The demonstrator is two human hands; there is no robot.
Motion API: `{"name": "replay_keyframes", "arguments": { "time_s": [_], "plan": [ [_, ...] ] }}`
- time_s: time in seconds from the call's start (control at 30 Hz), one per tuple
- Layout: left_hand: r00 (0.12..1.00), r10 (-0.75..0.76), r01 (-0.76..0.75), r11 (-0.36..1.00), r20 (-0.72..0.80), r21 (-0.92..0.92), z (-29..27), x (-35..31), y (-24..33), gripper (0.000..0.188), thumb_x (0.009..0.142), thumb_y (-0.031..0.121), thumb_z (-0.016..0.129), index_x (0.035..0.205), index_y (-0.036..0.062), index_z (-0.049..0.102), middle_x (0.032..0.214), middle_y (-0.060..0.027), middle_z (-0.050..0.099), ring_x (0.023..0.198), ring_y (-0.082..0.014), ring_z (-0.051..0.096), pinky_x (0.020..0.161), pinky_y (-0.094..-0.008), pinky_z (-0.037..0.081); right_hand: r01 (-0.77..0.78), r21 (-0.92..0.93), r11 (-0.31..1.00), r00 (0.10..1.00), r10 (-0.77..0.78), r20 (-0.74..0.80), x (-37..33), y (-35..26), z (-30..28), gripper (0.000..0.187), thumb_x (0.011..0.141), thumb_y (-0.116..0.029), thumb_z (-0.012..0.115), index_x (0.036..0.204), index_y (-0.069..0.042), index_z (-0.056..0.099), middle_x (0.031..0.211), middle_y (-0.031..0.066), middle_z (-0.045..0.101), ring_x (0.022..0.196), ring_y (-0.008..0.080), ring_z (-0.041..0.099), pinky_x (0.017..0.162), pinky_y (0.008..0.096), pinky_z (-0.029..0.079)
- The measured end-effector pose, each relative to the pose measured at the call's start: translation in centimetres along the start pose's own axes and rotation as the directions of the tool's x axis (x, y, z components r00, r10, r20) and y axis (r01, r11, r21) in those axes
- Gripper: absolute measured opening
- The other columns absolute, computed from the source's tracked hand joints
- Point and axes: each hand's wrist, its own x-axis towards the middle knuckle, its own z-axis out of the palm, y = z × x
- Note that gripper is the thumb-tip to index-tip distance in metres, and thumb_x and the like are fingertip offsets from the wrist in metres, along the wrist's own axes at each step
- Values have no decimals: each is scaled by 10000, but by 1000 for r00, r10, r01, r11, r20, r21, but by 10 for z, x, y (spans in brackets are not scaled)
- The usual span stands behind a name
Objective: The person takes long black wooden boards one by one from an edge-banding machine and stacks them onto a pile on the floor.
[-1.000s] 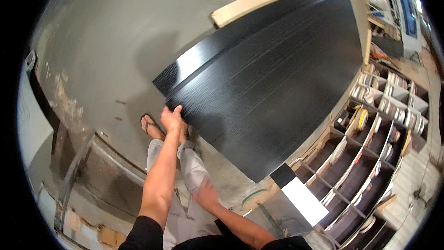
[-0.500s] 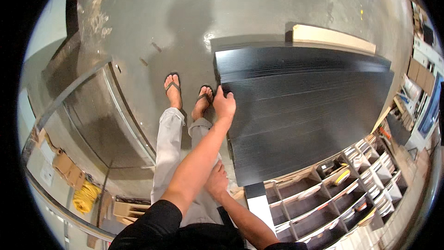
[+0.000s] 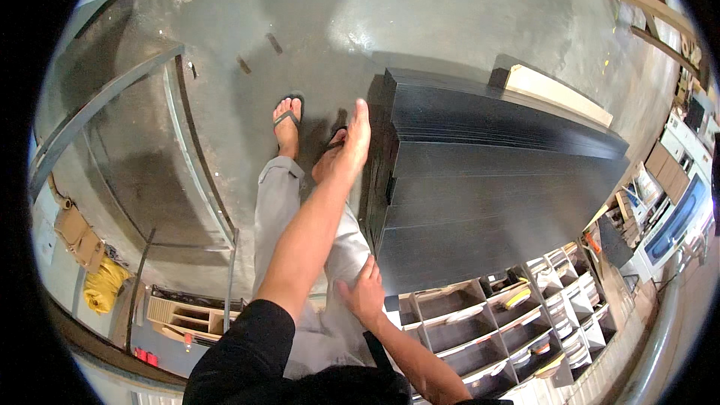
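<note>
A stack of black boards [image 3: 495, 202] lies to my right, its long sheets layered with stepped edges toward the far side. My left hand [image 3: 356, 139] is held just left of the stack's near-left side, above my foot. Its fingers are stretched out and together, seen edge-on, and nothing shows in it. My right hand [image 3: 364, 292] rests against my trouser leg [image 3: 346, 244] at the lower left corner of the stack, fingers loosely extended. It holds nothing that I can see.
A pale wooden block [image 3: 559, 94] sits behind the stack. Below it is a compartmented rack [image 3: 457, 330] with discs and edging rolls. On the left stands a metal frame [image 3: 199, 157], with a yellow bundle [image 3: 105, 285] beyond it. Machinery [image 3: 682, 202] is at far right.
My left hand was curled at the stack's left edge and is now off it with fingers straightened. The view has shifted, and my right hand stays by my leg.
</note>
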Motion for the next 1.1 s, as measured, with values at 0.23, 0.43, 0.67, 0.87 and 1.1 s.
{"name": "replay_keyframes", "arguments": {
  "time_s": [0.23, 0.43, 0.67, 0.87, 1.1],
  "plan": [
    [913, 406, -352, 837, 45, -419, 43, 110, -5, 923, 878, 694, 260, 1421, -48, 180, 1498, -195, 169, 1390, -287, 134, 1121, -361, 117, 40, -55, 998, 999, -39, 24, -9, -6, 8, 982, 720, -415, 691, 1362, 108, 162, 1295, 315, 368, 1162, 440, 425, 913, 464, 427],
    [882, 463, -392, 820, 82, -416, 43, 113, -11, 903, 894, 669, 239, 1424, -52, 123, 1506, -205, 100, 1400, -292, 55, 1128, -374, 61, 66, -62, 996, 996, -69, -48, -17, -4, 20, 981, 730, -422, 684, 1360, 113, 155, 1303, 325, 358, 1170, 455, 416, 916, 474, 424],
    [855, 512, -500, 766, -87, -405, 71, 74, -44, 882, 912, 641, 213, 1428, -58, 58, 1515, -216, 18, 1411, -298, -36, 1137, -389, -4, -76, -6, 997, 991, 76, 114, -9, -12, 8, 1004, 726, -428, 684, 1368, 106, 129, 1326, 334, 329, 1194, 459, 400, 926, 477, 420],
    [860, 500, -433, 823, 106, -367, 59, 80, -47, 878, 910, 639, 229, 1432, -48, 68, 1515, -213, 31, 1413, -283, -9, 1138, -372, 11, -45, -75, 996, 992, 54, 112, -7, -9, 5, 1035, 706, -450, 699, 1376, 86, 122, 1344, 318, 316, 1197, 455, 400, 926, 483, 423],
    [902, 432, -388, 811, 0, -437, 76, 93, -80, 883, 909, 644, 217, 1436, -39, 27, 1520, -195, -28, 1412, -254, -58, 1140, -355, -9, -19, -18, 1000, 992, 21, 126, -7, -19, 3, 999, 719, -427, 695, 1373, 81, 137, 1320, 315, 336, 1193, 450, 400, 921, 482, 427]
  ]
}}
